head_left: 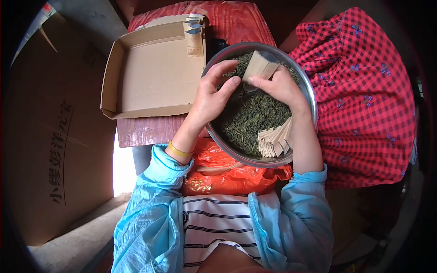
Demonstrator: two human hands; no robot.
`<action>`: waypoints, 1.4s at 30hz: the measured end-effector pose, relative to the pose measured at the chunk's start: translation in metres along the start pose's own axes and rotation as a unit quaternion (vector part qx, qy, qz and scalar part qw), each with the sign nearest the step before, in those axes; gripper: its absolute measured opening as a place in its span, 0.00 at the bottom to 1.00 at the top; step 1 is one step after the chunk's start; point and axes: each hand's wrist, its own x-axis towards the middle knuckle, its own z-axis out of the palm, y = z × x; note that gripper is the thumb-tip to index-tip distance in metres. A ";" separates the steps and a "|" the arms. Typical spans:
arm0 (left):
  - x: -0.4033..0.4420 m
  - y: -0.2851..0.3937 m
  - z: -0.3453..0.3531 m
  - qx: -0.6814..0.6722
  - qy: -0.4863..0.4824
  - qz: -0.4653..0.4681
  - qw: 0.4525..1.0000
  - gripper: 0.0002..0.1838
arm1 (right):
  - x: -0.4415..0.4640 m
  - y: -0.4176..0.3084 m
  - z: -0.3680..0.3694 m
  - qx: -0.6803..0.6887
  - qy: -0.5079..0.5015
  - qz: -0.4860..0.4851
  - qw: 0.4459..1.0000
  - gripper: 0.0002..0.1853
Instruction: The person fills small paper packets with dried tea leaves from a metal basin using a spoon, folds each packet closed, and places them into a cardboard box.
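A steel bowl [312, 98] full of dried dark-green leaves [255, 116], which look like tea, sits in front of me. Over the leaves, my right hand [283, 86] pinches a small kraft paper bag [260, 67] between thumb and fingers. A clear rounded edge [250, 88] shows just below the bag; I cannot tell what it belongs to. My left hand [217, 86] hovers at the bowl's left side, thumb and fingers apart, with nothing visible in it. A fanned stack of flat paper bags [275, 141] lies on the leaves by my right forearm.
Left of the bowl, a shallow cardboard tray [154, 77] holds several upright filled bags [194, 41] in its far right corner. Both rest on a red wooden table [236, 20]. A red plastic bag [227, 175] lies below the bowl, checked cloth [364, 95] to the right, a large carton [59, 136] left.
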 end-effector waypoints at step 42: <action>0.034 0.033 -0.017 0.225 -0.103 0.003 0.969 0.09 | 0.002 0.025 -0.014 -0.339 0.053 -0.053 0.938 0.14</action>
